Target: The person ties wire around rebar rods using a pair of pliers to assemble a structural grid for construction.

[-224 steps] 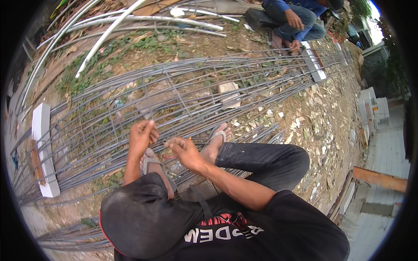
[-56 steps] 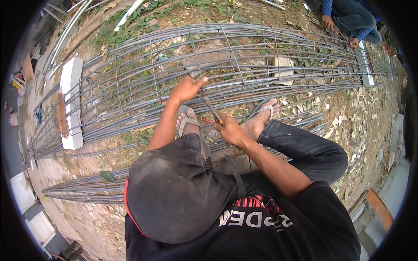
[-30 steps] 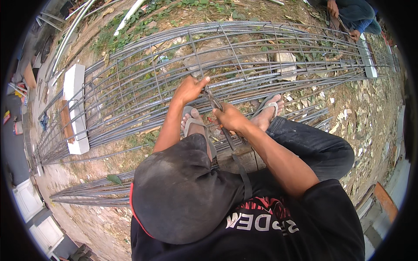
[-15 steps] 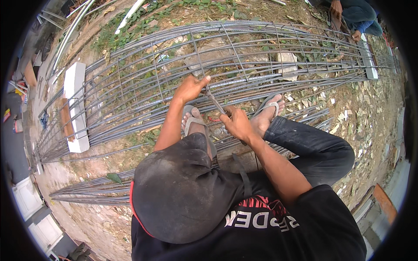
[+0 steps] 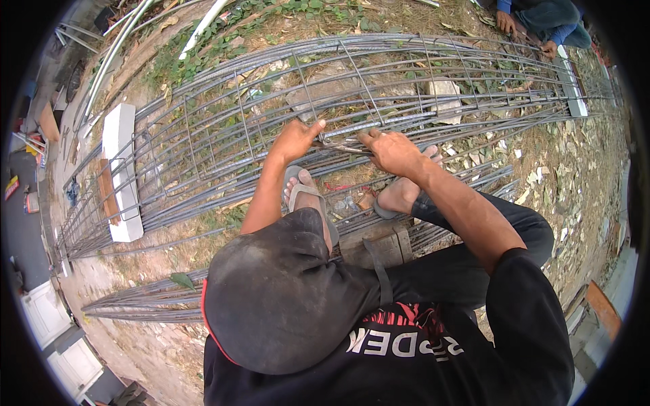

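Note:
A long cage of steel rebar with thin cross ties lies across the ground in front of me. My left hand is closed around a bar at its near side, thumb raised; the fingertips are hidden underneath. In my right hand is a pair of pincers, held nearly level. Their jaws are at the bars just beside my left fingers. Whether the jaws grip a tie wire is too small to tell.
White blocks support both cage ends. A co-worker's hands touch the far right end. Loose bars lie at left, a wooden block between my legs, and a stone slab under the cage.
My right hand has moved up and right, and the pincers have swung from steeply slanted to nearly level. My left hand stays at the bars. The co-worker's hands have shifted.

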`<state>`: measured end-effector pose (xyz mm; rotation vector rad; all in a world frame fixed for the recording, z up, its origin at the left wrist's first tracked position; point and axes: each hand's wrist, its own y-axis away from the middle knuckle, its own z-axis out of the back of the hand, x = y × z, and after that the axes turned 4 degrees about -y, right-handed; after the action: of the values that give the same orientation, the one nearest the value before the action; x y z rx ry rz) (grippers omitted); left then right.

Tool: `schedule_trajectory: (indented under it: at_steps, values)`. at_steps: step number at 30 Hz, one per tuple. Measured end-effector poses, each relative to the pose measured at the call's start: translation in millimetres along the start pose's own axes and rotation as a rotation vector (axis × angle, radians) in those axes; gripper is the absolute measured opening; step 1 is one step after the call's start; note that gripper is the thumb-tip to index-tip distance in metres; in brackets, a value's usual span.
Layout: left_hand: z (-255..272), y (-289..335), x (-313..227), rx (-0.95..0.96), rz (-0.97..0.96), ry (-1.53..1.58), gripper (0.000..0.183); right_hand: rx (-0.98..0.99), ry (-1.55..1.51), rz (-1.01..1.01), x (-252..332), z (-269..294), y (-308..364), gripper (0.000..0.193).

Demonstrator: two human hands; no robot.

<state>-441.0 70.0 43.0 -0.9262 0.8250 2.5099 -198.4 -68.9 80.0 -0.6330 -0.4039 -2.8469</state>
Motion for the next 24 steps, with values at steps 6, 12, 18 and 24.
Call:
schedule_trajectory:
  at_steps: [6,12,18,24]
  values:
    - [0,2,9,-0.032,-0.015,-0.074,0.085,-0.096,-0.165,-0.192,29,-46,33,0.040]
    - [-7,3,5,-0.072,-0.013,-0.091,0.084,0.099,-1.114,-0.533,72,-59,37,0.048]
    - [-1,-1,7,-0.053,-0.005,-0.097,0.086,-0.026,-0.508,-0.370,55,-47,41,0.043]
    - [-2,-2,5,-0.056,-0.011,-0.078,0.087,0.147,-1.178,-0.491,73,-47,33,0.047]
